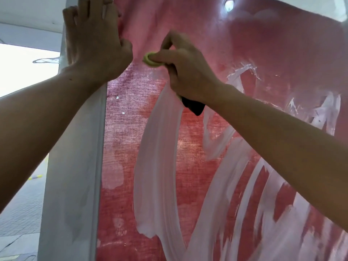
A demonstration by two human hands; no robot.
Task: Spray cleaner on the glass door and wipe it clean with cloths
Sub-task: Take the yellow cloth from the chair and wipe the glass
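The glass door [120,140] fills most of the view, backed by a red woven-looking sheet with broad white streaks [156,166] across it. High up near the door's left edge, my right hand [188,70] pinches a small yellow-green cloth [148,60] between thumb and fingers and holds it against the glass. A dark piece [194,107] sticks out below that hand; I cannot tell what it is. My left hand [94,40] rests on the white door frame [75,166] at the top left with its fingers stretched upward, just left of the cloth.
A bright round light [228,4] shows at the top of the glass. Left of the frame lie open daylight and paved ground [18,208] with a yellow-marked kerb. The white frame runs down the whole left side of the door.
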